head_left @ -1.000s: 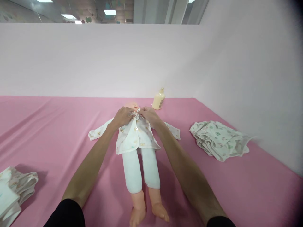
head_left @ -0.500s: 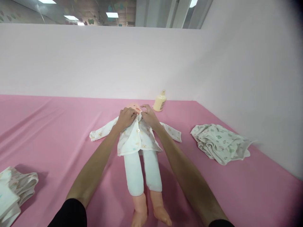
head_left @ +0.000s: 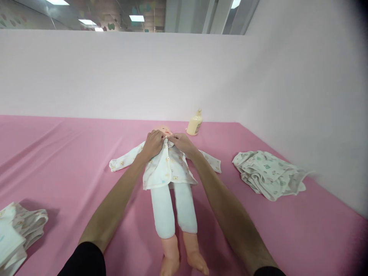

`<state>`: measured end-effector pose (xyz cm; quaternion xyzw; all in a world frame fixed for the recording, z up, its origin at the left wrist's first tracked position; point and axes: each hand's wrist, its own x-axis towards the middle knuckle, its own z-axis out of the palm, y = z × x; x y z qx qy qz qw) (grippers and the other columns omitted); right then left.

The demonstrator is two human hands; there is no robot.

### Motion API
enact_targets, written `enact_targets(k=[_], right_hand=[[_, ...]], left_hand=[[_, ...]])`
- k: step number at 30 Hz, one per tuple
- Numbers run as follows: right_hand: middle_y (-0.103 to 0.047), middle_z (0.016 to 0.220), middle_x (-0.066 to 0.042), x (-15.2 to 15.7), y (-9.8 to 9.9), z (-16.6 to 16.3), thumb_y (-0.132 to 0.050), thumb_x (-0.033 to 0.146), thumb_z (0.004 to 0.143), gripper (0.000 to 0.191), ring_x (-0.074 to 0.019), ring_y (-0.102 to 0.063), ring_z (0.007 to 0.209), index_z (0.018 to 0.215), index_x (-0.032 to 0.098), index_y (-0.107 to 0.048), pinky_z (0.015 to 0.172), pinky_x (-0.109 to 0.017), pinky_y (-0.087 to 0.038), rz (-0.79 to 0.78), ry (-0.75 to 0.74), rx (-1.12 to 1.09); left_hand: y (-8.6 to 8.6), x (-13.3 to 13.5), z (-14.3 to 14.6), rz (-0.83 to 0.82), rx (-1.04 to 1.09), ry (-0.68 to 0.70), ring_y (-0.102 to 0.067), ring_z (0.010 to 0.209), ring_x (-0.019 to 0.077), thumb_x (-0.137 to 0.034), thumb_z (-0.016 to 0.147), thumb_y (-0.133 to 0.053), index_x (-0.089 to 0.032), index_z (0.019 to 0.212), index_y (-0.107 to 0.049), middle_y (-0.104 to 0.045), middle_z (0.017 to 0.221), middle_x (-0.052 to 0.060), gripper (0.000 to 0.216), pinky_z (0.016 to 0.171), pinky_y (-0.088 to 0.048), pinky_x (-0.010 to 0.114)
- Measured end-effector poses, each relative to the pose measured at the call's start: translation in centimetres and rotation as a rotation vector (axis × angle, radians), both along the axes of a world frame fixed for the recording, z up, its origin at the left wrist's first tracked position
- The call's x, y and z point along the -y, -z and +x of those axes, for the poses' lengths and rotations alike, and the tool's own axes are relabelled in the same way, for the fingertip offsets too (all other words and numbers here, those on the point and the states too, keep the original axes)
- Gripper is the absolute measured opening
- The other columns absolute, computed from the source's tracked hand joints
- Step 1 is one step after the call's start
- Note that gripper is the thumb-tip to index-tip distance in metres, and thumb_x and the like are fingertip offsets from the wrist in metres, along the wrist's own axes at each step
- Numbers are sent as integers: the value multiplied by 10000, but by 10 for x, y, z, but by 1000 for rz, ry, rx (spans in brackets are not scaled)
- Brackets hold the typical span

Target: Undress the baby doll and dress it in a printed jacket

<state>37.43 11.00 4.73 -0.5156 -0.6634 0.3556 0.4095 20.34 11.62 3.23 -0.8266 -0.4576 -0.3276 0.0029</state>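
Note:
A baby doll (head_left: 170, 253) lies on its back on a pink surface, feet toward me. It wears white trousers (head_left: 162, 211) and a white printed baby jacket (head_left: 161, 168) whose sleeves stretch out to both sides. My left hand (head_left: 154, 143) pinches the jacket's collar edge just below the doll's chin. Opposite it, my right hand (head_left: 182, 143) has its fingers closed on the other side of the collar. Both sets of fingertips nearly meet at the neck, and the small fastening between them is mostly hidden. Part of the doll's head shows beyond my hands.
A pale yellow pump bottle (head_left: 194, 123) stands behind the doll near the white wall (head_left: 115, 73). Folded printed cloth (head_left: 267, 172) lies to the right, by the side wall. More folded baby clothes (head_left: 23, 230) lie at the lower left on the pink sheet (head_left: 71, 161).
My right hand's raised fingers have come down and closed at the collar. My left hand has stayed almost in place. The doll and surrounding things have not moved.

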Motion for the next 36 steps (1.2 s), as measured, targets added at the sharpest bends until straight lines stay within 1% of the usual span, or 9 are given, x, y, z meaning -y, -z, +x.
enact_targets(k=[4,7,12,16,21,26,30,33,36], right_hand=[[-469,528,21,3,-4,0,-668,410,775,316,-118,-424,558,595,178,-549,523,-248,-296,-68,-15,-41],[-495,526,9,5,-6,-1,-680,413,774,322,-128,-452,559,591,179,-556,517,-251,-306,-88,-24,-45],[-578,599,-3,5,-6,-2,-682,416,769,300,-131,-505,607,619,174,-589,552,-240,-353,-44,8,-55],[-612,647,0,2,-3,-3,-659,379,765,227,-125,-517,629,682,168,-661,586,-234,-379,-14,30,-53],[-641,691,-9,-2,0,-3,-631,342,756,201,-125,-521,646,749,161,-720,600,-236,-389,36,63,-14],[-630,678,-7,-2,0,-3,-665,386,732,235,-130,-522,635,748,156,-709,609,-247,-397,35,64,-53],[-592,673,5,-1,-2,-2,-655,377,743,227,-124,-476,637,753,155,-704,625,-252,-374,74,69,2],[-557,663,16,0,-3,-2,-627,321,753,181,-117,-430,618,776,159,-702,621,-255,-351,110,66,39],[-523,653,25,0,-3,-2,-603,292,760,163,-110,-392,597,784,160,-696,609,-256,-332,120,35,45]], left_hand=[[1,-1,0,27,-11,20,-520,1085,252,-277,1011,-412,-205,969,-569,-658,1076,77,178,922,-375,386],[2,-1,0,19,12,31,-522,1080,247,-253,1008,-406,-210,970,-572,-660,1084,74,175,929,-381,382],[4,-4,0,2,40,27,-531,1072,245,-223,986,-436,-211,962,-583,-665,1064,66,149,940,-392,386],[4,-5,0,-22,97,41,-551,1049,236,-259,979,-466,-214,926,-589,-676,1022,58,142,943,-411,382],[1,-2,0,-129,239,72,-579,1071,226,-312,945,-544,-203,906,-588,-694,1050,64,124,934,-455,357],[-2,0,-2,-232,252,86,-611,1063,220,-412,956,-529,-205,1001,-604,-696,1109,63,224,914,-478,347],[-4,1,-2,-194,195,90,-595,1110,231,-421,970,-498,-207,1101,-636,-693,1159,74,287,962,-459,361],[-5,-1,-3,-154,117,102,-586,1087,235,-398,981,-467,-203,1003,-696,-687,1120,81,302,988,-440,378],[-5,-2,-5,-180,129,116,-591,1044,224,-408,972,-481,-191,928,-699,-664,1087,87,310,954,-457,360]])
